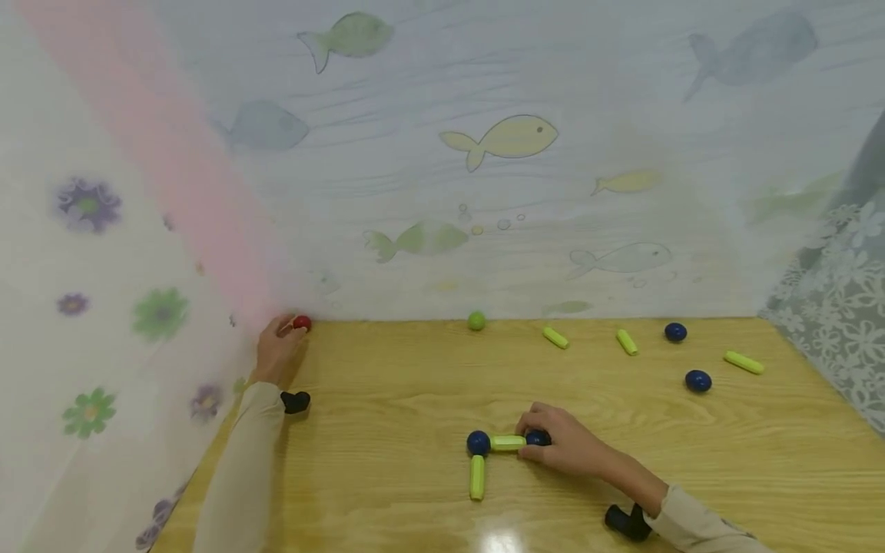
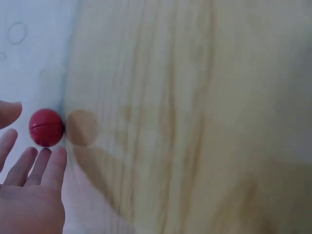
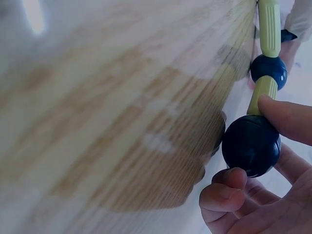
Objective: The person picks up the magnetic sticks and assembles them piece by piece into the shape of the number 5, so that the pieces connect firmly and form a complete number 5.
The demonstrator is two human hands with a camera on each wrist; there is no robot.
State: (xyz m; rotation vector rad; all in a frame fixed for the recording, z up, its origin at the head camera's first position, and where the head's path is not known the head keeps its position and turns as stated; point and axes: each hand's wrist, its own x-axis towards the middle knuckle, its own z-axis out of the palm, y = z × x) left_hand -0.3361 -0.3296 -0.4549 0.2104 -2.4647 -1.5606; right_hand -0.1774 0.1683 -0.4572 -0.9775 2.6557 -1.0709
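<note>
At the table's far left corner lies a red ball (image 1: 302,322) with a thin seam. My left hand (image 1: 278,349) reaches up to it; in the left wrist view the fingers (image 2: 52,170) are extended, their tips right at the red ball (image 2: 47,127). My right hand (image 1: 568,445) holds a dark blue ball (image 3: 251,146) between thumb and fingers. That ball sits at the end of a yellow-green rod (image 1: 508,443), whose other end meets a second blue ball (image 1: 478,443). From the second ball another yellow-green rod (image 1: 477,478) points toward me, forming a corner.
By the back wall stands a green ball (image 1: 476,320). To its right lie loose yellow-green rods (image 1: 556,338) and two blue balls (image 1: 675,332). A wall with fish drawings (image 1: 512,138) bounds the wooden table (image 1: 387,384) behind, a flowered wall (image 1: 90,307) at left.
</note>
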